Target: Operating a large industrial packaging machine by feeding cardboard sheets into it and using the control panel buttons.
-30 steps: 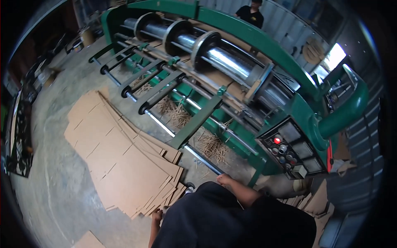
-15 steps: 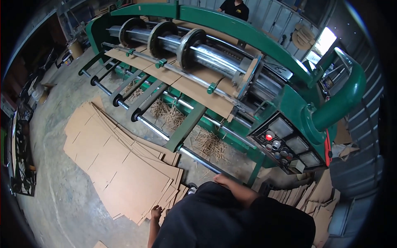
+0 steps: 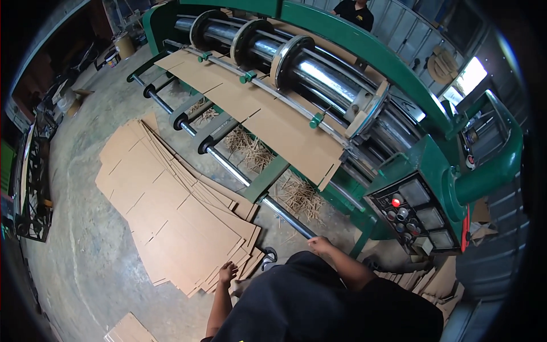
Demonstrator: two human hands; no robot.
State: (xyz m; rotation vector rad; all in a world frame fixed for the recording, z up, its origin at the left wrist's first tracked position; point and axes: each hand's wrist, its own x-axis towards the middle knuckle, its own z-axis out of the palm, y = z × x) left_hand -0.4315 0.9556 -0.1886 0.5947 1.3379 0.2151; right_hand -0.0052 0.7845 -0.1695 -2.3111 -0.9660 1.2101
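Observation:
My left hand (image 3: 228, 272) hangs by the near corner of a stack of slotted cardboard sheets (image 3: 165, 211) on the floor, its fingers loosely bent and apart with nothing in them. My right hand (image 3: 320, 245) is curled at the near end of a steel bar (image 3: 288, 218) along the machine's front. Whether it touches the bar, or has anything inside the fingers, is hidden. Out of the green machine (image 3: 342, 31) a long slotted cardboard sheet (image 3: 273, 122) sticks out below its rollers (image 3: 327, 74), above flat green support arms (image 3: 268, 179). Neither hand touches this sheet.
A control box (image 3: 416, 214) with a lit red button stands at the right. Cardboard scrap strips (image 3: 299, 196) lie under the machine. Another person (image 3: 354, 14) stands behind it. More cardboard (image 3: 130, 329) lies at lower left, and leaning cardboard pieces (image 3: 419, 279) at lower right.
The cardboard sheet has come farther out of the machine toward me. The view has shifted, and both hands appear slightly higher and to the right, still beside the stack and the bar's end.

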